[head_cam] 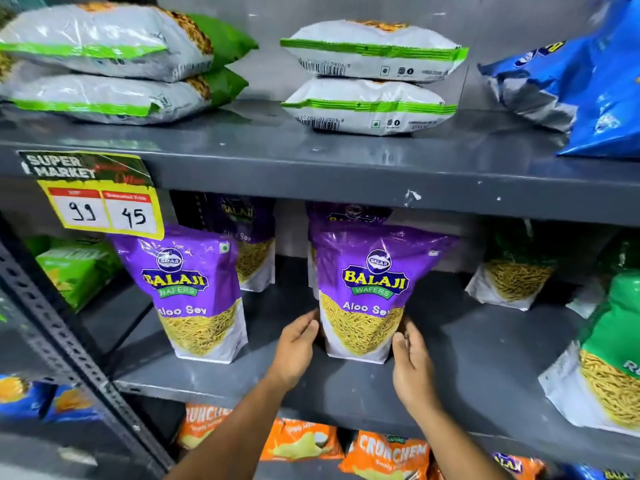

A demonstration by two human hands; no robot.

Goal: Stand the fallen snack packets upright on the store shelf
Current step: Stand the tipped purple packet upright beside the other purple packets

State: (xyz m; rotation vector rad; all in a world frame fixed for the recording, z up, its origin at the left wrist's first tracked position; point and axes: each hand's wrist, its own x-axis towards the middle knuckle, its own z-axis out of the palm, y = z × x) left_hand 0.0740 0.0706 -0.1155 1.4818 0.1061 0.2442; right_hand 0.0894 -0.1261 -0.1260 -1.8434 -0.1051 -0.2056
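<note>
One upright purple Aloo Sev packet point(367, 292), yellow sev window, white base.

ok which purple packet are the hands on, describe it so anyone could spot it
Middle shelf, centre: a purple Aloo Sev packet stands at the front, between the left hand and right hand. Its twin further left stands untouched.

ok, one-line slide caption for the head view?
Both hands, left hand and right hand, flank an upright purple Aloo Sev packet on the middle shelf; green-striped packets lie flat above.
</note>
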